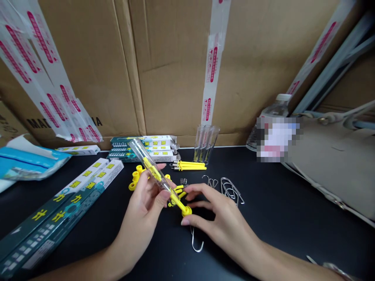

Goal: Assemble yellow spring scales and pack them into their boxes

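Note:
A clear tube [139, 152] with a yellow rod inside is tilted up to the left, and my left hand [149, 195] is closed around it. The yellow rod [177, 201] sticks out of the tube's lower end and carries a round yellow cap [186, 211]. My right hand [213, 210] has its thumb and fingers at this cap, gripping it. A metal hook [197, 245] hangs below the cap. Behind my hands lie yellow caps [136, 175], small springs [183, 181] and small yellow parts, partly hidden by my fingers.
Long printed boxes [67, 207] lie at the left, more boxes [158, 148] at the back. Clear tubes [206, 142] stand near yellow rods [191, 166]. Metal hooks [231, 189] lie to the right, with a bottle [277, 107] and a bag [336, 156] beyond. Cardboard [175, 78] rises behind.

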A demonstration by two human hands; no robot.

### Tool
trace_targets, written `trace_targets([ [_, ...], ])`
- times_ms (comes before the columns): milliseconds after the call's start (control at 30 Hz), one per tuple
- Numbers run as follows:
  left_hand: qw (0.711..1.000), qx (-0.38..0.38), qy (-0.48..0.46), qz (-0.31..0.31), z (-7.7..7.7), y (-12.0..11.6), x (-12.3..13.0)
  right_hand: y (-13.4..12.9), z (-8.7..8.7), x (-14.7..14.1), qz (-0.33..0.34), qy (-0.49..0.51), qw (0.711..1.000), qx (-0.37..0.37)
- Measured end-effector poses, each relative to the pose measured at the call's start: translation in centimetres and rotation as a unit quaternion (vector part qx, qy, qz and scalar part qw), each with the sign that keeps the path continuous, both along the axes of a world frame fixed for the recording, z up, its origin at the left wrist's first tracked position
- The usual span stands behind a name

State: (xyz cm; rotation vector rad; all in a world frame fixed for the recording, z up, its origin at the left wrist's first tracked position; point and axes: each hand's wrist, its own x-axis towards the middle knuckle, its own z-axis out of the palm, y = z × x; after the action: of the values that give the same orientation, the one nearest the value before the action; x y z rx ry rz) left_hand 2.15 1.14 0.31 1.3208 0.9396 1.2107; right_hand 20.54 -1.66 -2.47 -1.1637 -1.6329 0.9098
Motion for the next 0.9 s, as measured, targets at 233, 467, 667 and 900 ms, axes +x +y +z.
trace_targets([
  [233, 1.000, -0.016, 0.004, -0.007, 0.2, -0.1, 0.1, -0.7, 0.7, 0.0, 0.019, -0.094, 0.995, 0.008],
  [467, 0.999, -0.020, 0.008, -0.030, 0.1, -0.1, 0.2, -0.7, 1.3, -0.4, 0.037, 0.022, 0.998, -0.041],
  [667, 1.000, -0.013, 0.003, -0.027, 0.0, 0.0, 0.1, -0.6, 1.1, -0.9, 0.065, 0.185, 0.967, -0.160],
  [900, 1.000, -0.009, 0.017, -0.016, -0.1, 0.0, 0.2, 0.1, 1.6, -0.8, 0.090, 0.276, 0.925, -0.246],
])
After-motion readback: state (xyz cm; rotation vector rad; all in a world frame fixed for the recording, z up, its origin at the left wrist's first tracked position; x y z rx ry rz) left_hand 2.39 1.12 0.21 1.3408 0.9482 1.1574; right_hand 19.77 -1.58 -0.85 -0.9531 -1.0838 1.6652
